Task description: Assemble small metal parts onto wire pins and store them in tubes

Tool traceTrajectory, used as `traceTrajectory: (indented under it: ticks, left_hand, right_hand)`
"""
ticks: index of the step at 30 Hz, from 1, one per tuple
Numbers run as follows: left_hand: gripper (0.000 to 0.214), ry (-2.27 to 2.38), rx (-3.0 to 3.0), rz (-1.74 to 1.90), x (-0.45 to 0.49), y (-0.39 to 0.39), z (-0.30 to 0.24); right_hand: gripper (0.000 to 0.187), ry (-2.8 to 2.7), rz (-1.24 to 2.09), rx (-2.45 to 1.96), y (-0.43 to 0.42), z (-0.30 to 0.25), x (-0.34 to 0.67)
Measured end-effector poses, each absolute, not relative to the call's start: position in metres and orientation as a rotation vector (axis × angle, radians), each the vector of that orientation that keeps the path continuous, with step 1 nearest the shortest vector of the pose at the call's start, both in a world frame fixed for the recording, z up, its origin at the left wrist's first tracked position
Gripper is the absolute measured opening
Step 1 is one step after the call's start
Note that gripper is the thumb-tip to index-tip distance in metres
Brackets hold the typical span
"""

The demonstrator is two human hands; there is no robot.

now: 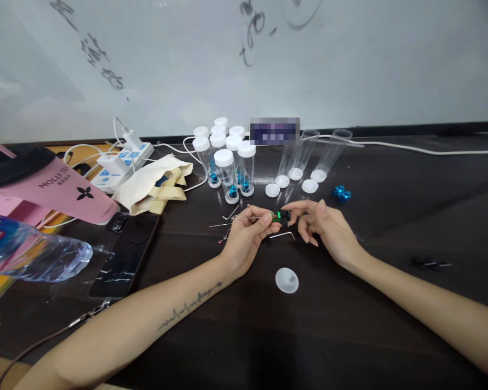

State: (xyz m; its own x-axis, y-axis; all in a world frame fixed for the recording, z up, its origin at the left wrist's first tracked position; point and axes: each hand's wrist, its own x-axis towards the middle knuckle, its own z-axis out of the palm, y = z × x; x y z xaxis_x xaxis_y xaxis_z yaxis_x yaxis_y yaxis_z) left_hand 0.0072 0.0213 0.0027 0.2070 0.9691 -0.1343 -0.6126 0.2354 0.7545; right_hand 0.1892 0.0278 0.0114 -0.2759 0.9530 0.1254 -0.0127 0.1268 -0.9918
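My left hand (246, 238) is closed in a pinch on a small green-and-black cylindrical piece (282, 216). A thin metal rod (219, 225) sticks out leftward from the same hand. Close by on the right, my right hand (327, 230) has its fingers apart, its index fingertip at the black end; whether it touches cannot be made out. Below the piece lies an L-shaped hex key (283, 235). Another bent metal key (231, 212) and a small pink-tipped wire (223, 238) rest beside my left hand. A translucent white disc (287, 280) lies nearer me.
Behind my hands stand several white-capped clear tubes (224, 176) with blue parts inside. Open tubes (331, 154) and loose caps (272, 190) are farther right, with blue metal parts (341, 193). Black parts (431, 264) lie right; phone (126, 254), bottle (44, 252) and pink cup (65, 187) left.
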Motion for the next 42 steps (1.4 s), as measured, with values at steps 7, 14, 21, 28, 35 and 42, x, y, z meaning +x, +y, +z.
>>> traceTrajectory:
  ticks: [7, 14, 21, 28, 35, 42]
  left_hand:
    - [0.014, 0.685, 0.645, 1.195, 0.0067, 0.0217, 0.0023]
    - [0.018, 0.697, 0.675, 1.170, 0.0075, 0.0193, 0.0041]
    - [0.018, 0.690, 0.693, 1.167, 0.0077, 0.0194, 0.0036]
    - [0.014, 0.688, 0.702, 1.193, 0.0080, 0.0204, 0.0008]
    - [0.011, 0.691, 0.723, 1.201, 0.0073, 0.0206, 0.0005]
    - [0.008, 0.708, 0.726, 1.221, 0.0081, 0.0194, 0.0015]
  right_hand:
    - [0.040, -1.572, 1.210, -1.085, 0.0273, 0.0126, 0.1887]
    - [0.043, -1.685, 1.180, -1.148, 0.0285, 0.0126, 0.1897]
    - [0.042, -1.648, 1.212, -1.144, 0.0281, 0.0122, 0.1897]
    - [0.037, -1.562, 1.255, -1.035, 0.0289, 0.0105, 0.1894]
    - [0.039, -1.504, 1.258, -0.975, 0.0275, 0.0088, 0.1912]
    - [0.042, -1.555, 1.285, -0.973, 0.0287, 0.0091, 0.1907]
